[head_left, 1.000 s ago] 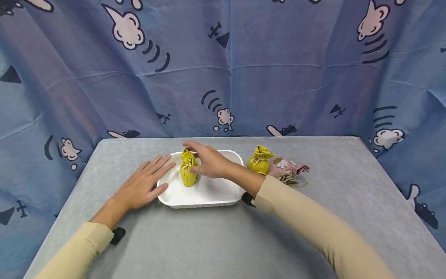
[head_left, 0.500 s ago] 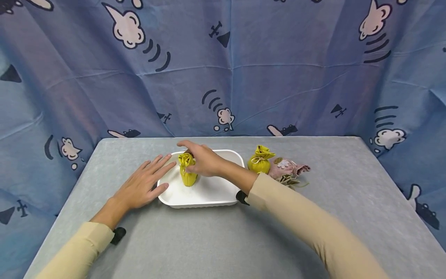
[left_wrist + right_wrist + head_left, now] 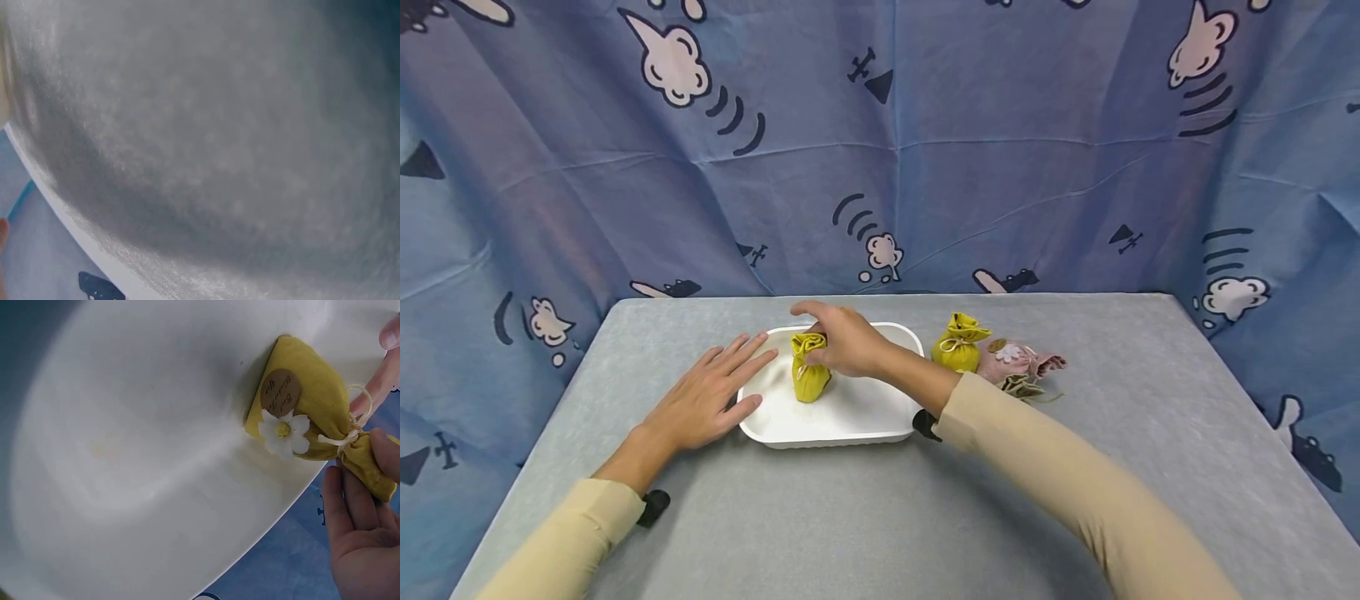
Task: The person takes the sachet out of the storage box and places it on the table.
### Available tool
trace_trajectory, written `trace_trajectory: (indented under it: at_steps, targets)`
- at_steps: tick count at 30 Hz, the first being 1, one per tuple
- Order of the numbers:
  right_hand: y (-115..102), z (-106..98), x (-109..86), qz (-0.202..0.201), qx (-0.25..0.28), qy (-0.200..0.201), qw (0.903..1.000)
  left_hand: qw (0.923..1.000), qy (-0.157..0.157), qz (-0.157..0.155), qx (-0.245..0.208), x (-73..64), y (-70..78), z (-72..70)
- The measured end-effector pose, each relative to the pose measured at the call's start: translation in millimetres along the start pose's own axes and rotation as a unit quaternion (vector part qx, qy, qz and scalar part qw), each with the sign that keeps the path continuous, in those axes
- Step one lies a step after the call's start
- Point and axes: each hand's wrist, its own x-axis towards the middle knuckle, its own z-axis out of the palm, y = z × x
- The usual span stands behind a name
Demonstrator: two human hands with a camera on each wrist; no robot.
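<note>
A small yellow drawstring pouch (image 3: 810, 382) stands nearly upright in the left part of a white tray (image 3: 861, 421). My right hand (image 3: 850, 343) pinches its gathered neck from the right, thumb on the near side. In the right wrist view, the pouch (image 3: 315, 394) bears a white flower and a round brown label, with a pale cord tied at the neck. The thumb and fingers of the right hand (image 3: 365, 559) close on the fabric above that cord. My left hand (image 3: 703, 396) lies flat with straight fingers at the tray's left rim.
Right of the tray stands another yellow pouch (image 3: 957, 346). Beside it lies a pink pouch (image 3: 1007, 358) with a white flower, and an olive-green gathered cloth piece (image 3: 1022, 386) in front. A blue patterned curtain (image 3: 1015, 167) hangs behind the grey-covered table (image 3: 820, 517).
The right hand dipped left, then shifted slightly back right, with the pouch's top following. The pouch's top now sits a little lower than a second ago. The left hand has stayed still.
</note>
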Motion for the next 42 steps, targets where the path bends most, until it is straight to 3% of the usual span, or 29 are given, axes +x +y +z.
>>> trace_trajectory:
  at_steps: [12, 31, 42]
  targets:
    - [0, -16, -5.0, -0.004, 0.019, 0.009, 0.9998, 1.0000, 0.001, 0.000, -0.006, 0.3, 0.3, 1.1]
    - [-7, -74, -20.5, -0.039, 0.045, 0.066, 0.9960, 1.0000, 0.000, 0.001, -0.009, 0.5, 0.2, 0.2]
    - [5, -106, -41.1, -0.051, 0.057, 0.091, 0.9929, 0.9997, 0.017, 0.012, -0.012, -0.1, -0.9, 2.0]
